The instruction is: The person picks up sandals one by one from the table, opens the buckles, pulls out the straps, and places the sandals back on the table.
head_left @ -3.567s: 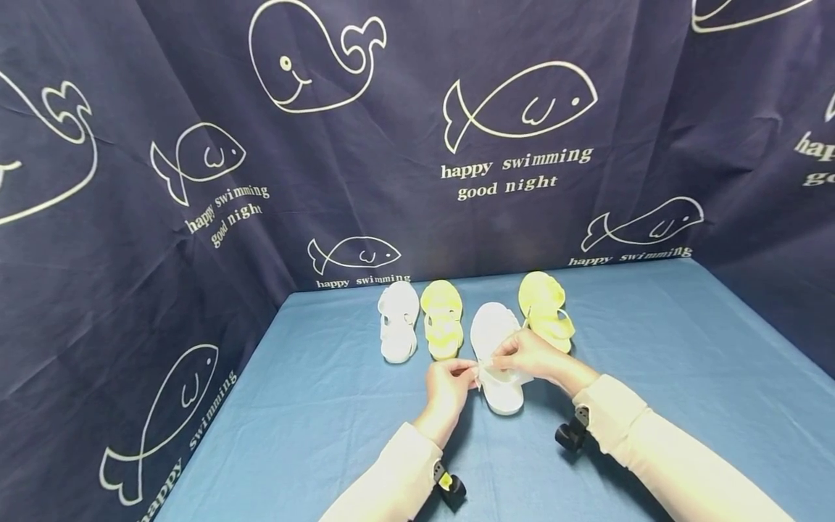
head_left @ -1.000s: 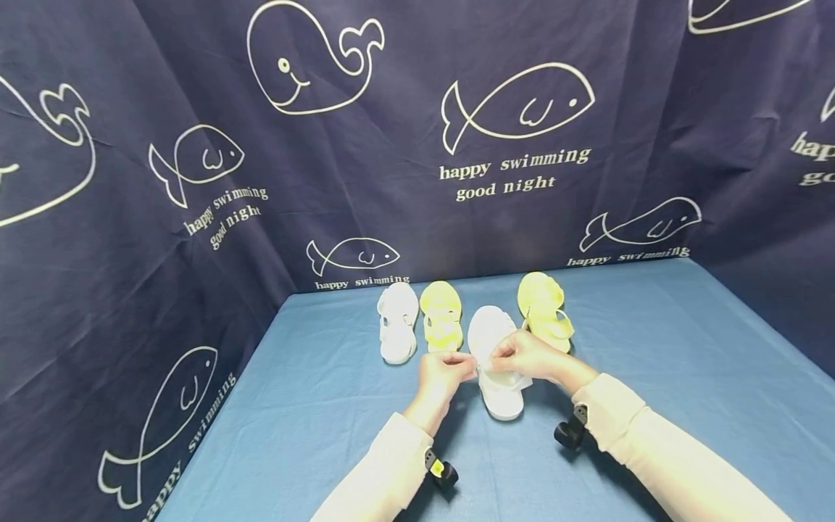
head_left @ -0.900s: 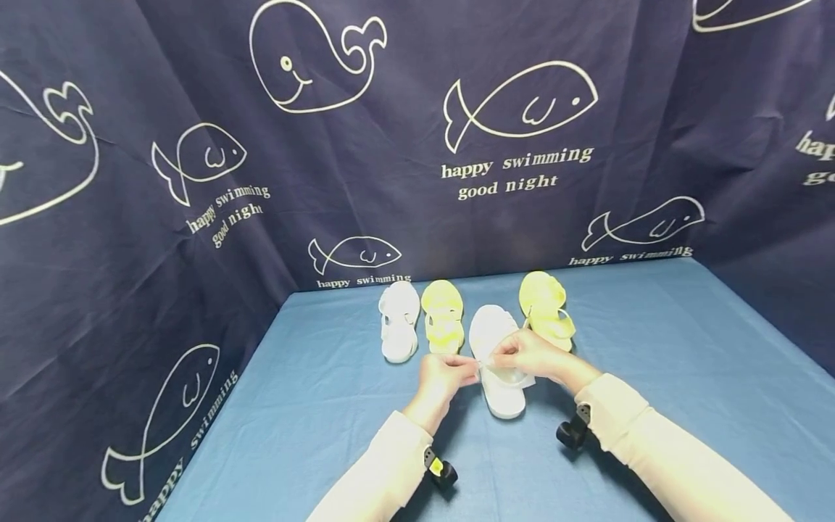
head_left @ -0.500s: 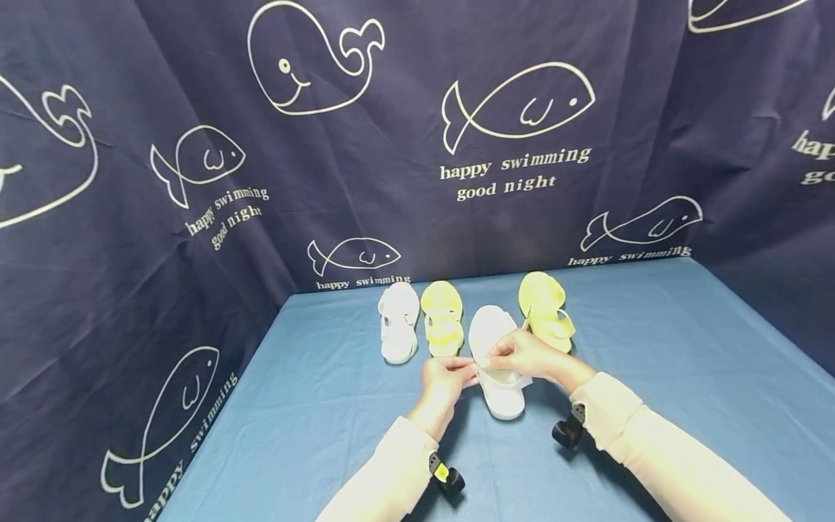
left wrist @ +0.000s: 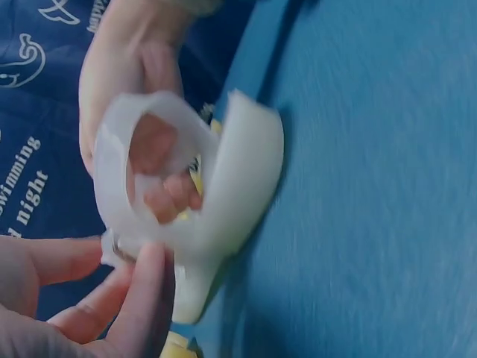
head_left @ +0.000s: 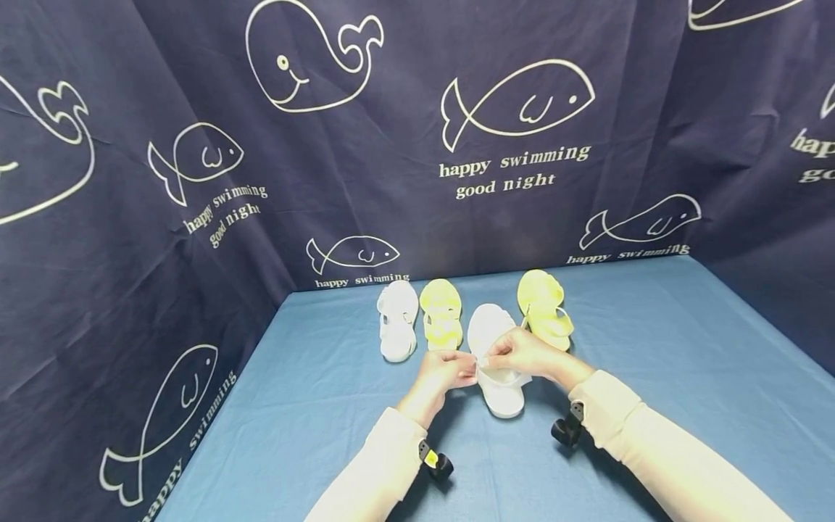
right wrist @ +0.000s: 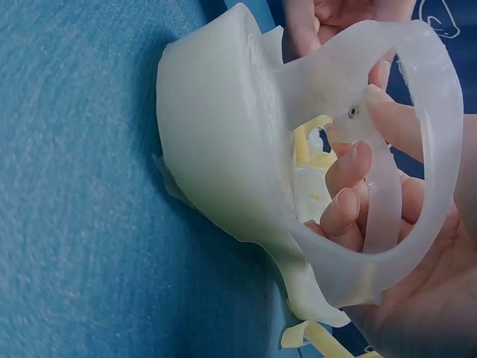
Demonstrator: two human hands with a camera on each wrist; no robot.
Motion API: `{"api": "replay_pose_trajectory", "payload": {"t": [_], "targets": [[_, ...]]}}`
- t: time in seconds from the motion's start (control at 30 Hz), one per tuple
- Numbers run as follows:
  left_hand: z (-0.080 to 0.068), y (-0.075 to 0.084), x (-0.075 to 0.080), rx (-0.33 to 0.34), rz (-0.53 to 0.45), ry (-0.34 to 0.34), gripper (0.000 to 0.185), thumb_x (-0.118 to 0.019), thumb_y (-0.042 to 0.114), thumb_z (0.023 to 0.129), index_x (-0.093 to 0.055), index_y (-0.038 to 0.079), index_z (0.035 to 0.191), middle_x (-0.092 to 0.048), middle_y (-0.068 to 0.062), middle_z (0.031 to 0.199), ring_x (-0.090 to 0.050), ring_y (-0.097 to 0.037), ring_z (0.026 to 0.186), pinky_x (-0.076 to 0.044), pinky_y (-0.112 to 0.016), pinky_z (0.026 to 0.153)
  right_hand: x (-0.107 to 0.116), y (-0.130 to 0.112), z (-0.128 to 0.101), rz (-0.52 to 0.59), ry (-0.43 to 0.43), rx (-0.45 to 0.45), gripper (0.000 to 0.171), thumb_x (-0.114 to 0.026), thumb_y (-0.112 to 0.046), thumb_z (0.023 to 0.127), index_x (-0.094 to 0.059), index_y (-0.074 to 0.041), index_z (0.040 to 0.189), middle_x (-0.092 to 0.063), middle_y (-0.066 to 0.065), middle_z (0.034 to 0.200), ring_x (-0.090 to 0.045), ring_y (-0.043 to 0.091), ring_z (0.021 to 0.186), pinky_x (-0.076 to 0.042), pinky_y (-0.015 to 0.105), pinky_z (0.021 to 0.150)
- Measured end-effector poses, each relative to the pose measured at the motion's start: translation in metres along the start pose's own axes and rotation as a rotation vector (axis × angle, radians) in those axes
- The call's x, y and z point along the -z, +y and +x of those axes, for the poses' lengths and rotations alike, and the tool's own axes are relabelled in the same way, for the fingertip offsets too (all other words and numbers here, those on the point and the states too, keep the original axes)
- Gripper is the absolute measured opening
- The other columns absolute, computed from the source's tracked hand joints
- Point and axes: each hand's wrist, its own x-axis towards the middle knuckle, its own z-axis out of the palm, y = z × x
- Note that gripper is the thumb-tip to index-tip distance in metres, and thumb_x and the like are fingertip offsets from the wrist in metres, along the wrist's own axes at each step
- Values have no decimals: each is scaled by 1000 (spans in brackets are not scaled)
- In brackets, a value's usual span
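On the blue tablecloth (head_left: 313,428), nearest the person, the left hand (head_left: 442,368) and right hand (head_left: 525,353) both pinch the strap of a white sandal (head_left: 497,391) lying between them. Beyond stand a yellow sandal (head_left: 441,322) and another white sandal (head_left: 397,319) to the left, a second yellow sandal (head_left: 543,306) just behind the right hand, then the fish-print curtain (head_left: 417,130).

White sandal (right wrist: 223,149): smooth, translucent soft plastic, slight sheen, small metal stud. Table cover (head_left: 652,348): matt blue woven cloth.
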Motion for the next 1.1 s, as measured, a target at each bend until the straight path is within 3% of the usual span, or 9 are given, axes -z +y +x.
{"api": "replay_pose_trajectory", "payload": {"t": [0.1, 0.23, 0.47, 0.77, 0.97, 1.1], "targets": [[4, -1, 4, -19, 29, 0, 18, -69, 0, 85, -69, -13, 98, -72, -18, 85, -68, -16, 70, -61, -36, 72, -2, 0, 1, 13, -4, 0, 20, -72, -16, 85, -74, 2, 91, -73, 8, 80, -57, 9, 70, -47, 21, 62], [8, -3, 4, -99, 104, 38, 13, -71, -3, 82, -71, -13, 90, -72, -19, 83, -71, -21, 71, -61, -34, 71, -2, 0, 1, 29, -19, 13, 20, -72, -16, 85, -74, 4, 91, -72, 6, 79, -56, 10, 69, -47, 21, 61], [6, 0, -3, -275, 394, 106, 6, -73, 2, 81, -74, -3, 78, -73, -13, 72, -72, -19, 64, -57, -21, 59, -1, 0, -1, 27, -21, 36, 19, -74, -15, 83, -73, 3, 85, -69, 3, 73, -53, 8, 64, -44, 18, 56], [10, 5, -3, -299, 398, 30, 7, -69, -2, 84, -71, -8, 80, -72, -16, 75, -71, -19, 66, -58, -20, 59, 1, 0, 0, 16, -22, 50, 18, -74, -15, 83, -73, 3, 85, -68, 1, 71, -53, 6, 64, -44, 18, 56], [8, 5, -5, -436, 614, 21, 5, -69, 2, 85, -71, -3, 83, -72, -9, 76, -68, -10, 64, -54, -13, 58, 0, 1, 0, 2, -29, 51, 18, -73, -16, 83, -71, 1, 79, -62, -5, 65, -51, 4, 59, -41, 18, 52], [11, 6, -4, -466, 639, 28, 6, -68, 3, 86, -72, -1, 83, -71, -7, 74, -65, -6, 62, -52, -12, 56, -1, 0, 0, 9, -24, 56, 18, -74, -17, 83, -71, 1, 78, -61, -6, 64, -50, 4, 58, -41, 18, 52]]}}
